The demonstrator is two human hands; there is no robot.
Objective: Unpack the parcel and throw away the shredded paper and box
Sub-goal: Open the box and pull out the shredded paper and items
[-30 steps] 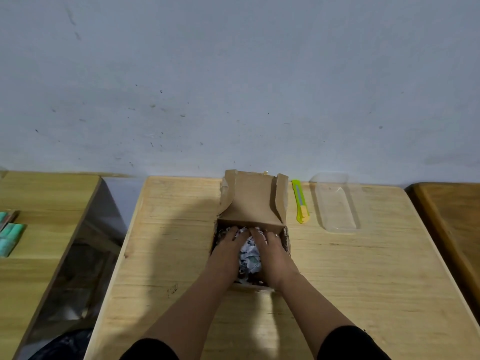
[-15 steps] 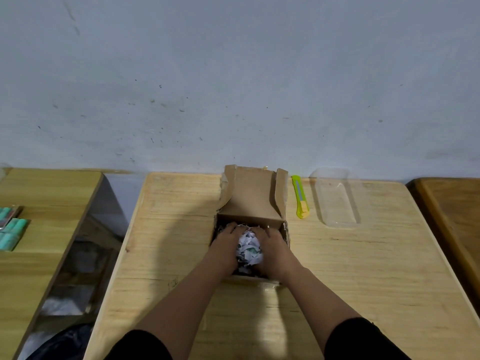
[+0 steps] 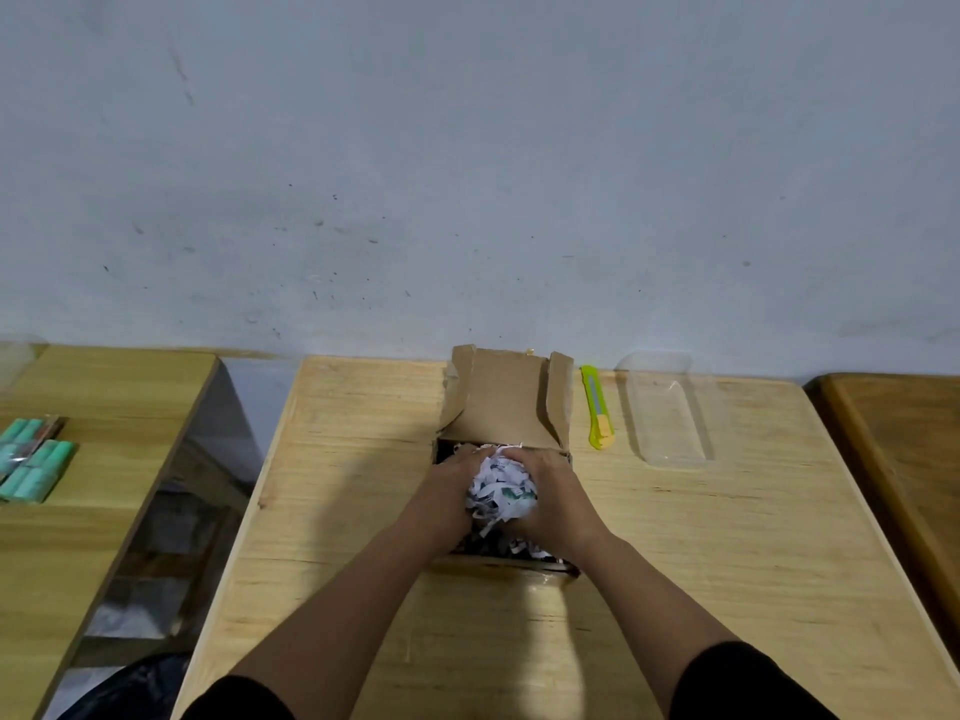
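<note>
My hands have drawn together since a second ago: left hand (image 3: 451,491) and right hand (image 3: 550,498) cup shredded paper (image 3: 500,490) over the box (image 3: 506,402), fingers curled round it; light, loose, likely to shed, best scooped from beneath.

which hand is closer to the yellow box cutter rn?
Right. The right hand cups the shredded paper on the side toward the box cutter; the left hand is across the clump, farther away.

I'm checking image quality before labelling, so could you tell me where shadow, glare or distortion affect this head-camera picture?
Head view: a broad soft shadow darkens the table left of the cardboard box; a bright glare patch sits on the wood just below the box; wide-angle distortion splays the table edges outward; the clear plastic tray is faint against the wood.
</note>
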